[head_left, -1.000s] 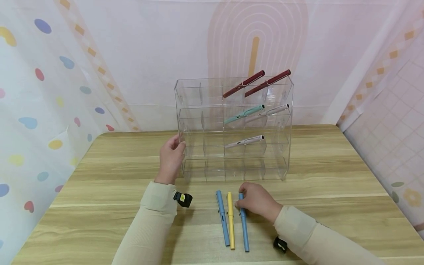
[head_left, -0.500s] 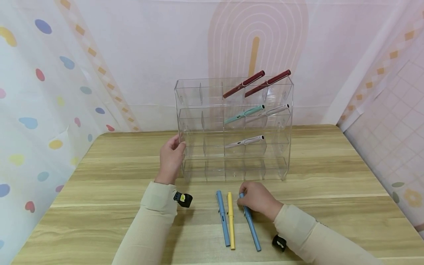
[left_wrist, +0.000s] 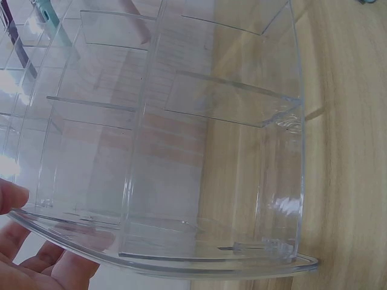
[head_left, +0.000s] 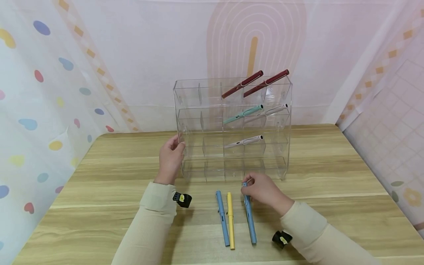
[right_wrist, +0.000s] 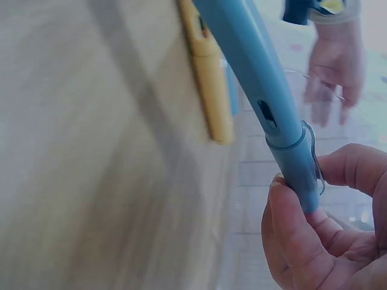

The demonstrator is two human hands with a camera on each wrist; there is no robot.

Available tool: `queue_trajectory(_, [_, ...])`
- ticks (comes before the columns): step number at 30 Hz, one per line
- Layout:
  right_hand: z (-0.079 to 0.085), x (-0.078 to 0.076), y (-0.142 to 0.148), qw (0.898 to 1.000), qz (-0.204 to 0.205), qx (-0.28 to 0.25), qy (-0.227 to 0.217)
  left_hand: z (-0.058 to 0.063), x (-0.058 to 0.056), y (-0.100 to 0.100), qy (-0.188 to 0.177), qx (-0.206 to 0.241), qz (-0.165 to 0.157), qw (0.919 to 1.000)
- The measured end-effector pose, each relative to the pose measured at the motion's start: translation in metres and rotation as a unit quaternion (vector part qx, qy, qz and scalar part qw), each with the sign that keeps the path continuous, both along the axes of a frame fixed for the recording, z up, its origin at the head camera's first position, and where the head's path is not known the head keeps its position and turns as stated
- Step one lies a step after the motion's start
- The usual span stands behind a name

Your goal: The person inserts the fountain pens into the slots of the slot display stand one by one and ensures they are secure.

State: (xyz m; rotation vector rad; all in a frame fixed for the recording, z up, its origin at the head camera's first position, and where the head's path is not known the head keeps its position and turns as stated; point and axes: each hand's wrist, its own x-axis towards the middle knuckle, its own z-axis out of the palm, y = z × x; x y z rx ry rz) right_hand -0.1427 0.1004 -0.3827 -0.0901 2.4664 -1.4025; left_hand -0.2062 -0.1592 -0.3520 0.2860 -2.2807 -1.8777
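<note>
My right hand (head_left: 264, 189) pinches a blue pen (head_left: 250, 221) by its clipped cap end; the right wrist view shows thumb and fingers around the cap of this blue pen (right_wrist: 266, 90). At the left side of a clear acrylic pen rack (head_left: 213, 162), my left hand (head_left: 170, 158) grips the side panel, thumb in front and fingers behind, as the left wrist view also shows at the rack's edge (left_wrist: 163, 266). To the left of the held pen, a second blue pen (head_left: 222, 219) and a yellow pen (head_left: 230, 222) lie side by side on the table.
Two dark red pens (head_left: 243, 84) lean in the rack's top tier. A mint pen (head_left: 243, 114) and a whitish pen (head_left: 273, 110) sit one tier lower, with a pale pink pen (head_left: 245, 141) below them. The wooden table (head_left: 331, 176) extends to both sides; a patterned cloth (head_left: 149, 55) hangs behind.
The blue pen in my right hand first swung its lower end to the right, then rose slightly toward the rack with the hand. My left hand stays on the rack's side.
</note>
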Motion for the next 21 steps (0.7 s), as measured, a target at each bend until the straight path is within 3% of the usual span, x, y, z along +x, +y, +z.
queue_trajectory(11, [0.023, 0.0, 0.014, 0.998, -0.023, -0.064, 0.016, 0.0, 0.0, -0.001, -0.006, -0.005, -0.002, 1.0])
queue_trajectory(21, [0.041, -0.005, 0.035, 0.987, -0.066, -0.14, 0.039, -0.001, 0.0, -0.001, -0.004, -0.004, -0.006, 1.0])
